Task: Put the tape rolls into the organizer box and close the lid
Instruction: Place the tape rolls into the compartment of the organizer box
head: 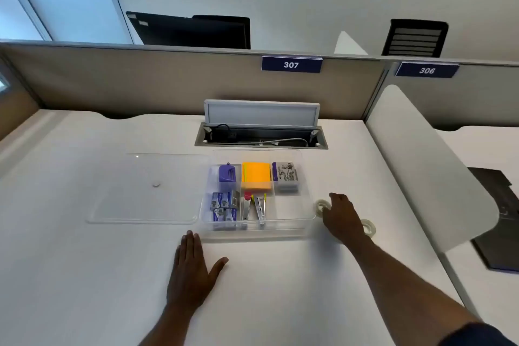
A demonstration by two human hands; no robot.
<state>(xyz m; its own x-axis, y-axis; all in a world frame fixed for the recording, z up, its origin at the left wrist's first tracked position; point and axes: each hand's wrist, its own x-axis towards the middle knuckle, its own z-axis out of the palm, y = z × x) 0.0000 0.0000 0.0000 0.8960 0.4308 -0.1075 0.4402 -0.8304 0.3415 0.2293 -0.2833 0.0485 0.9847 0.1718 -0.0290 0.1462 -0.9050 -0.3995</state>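
A clear organizer box (306,222) stands open on the white desk, with stationery in most compartments; its front right compartment holds nothing. Its clear lid (146,191) lies flat to the left of it. Two clear tape rolls lie right of the box: one tape roll (321,206) by the box's right wall, another tape roll (369,227) further right, partly hidden by my wrist. My right hand (341,215) reaches over the nearer roll, fingers touching it; a firm grip is not visible. My left hand (192,270) rests flat on the desk, fingers spread, in front of the box.
Inside the box are a purple dispenser (226,174), orange sticky notes (256,175), an eraser pack (285,177), staple boxes (223,206) and staple removers (259,208). An open cable hatch (261,139) sits behind the box. A white divider panel (421,166) rises at the right.
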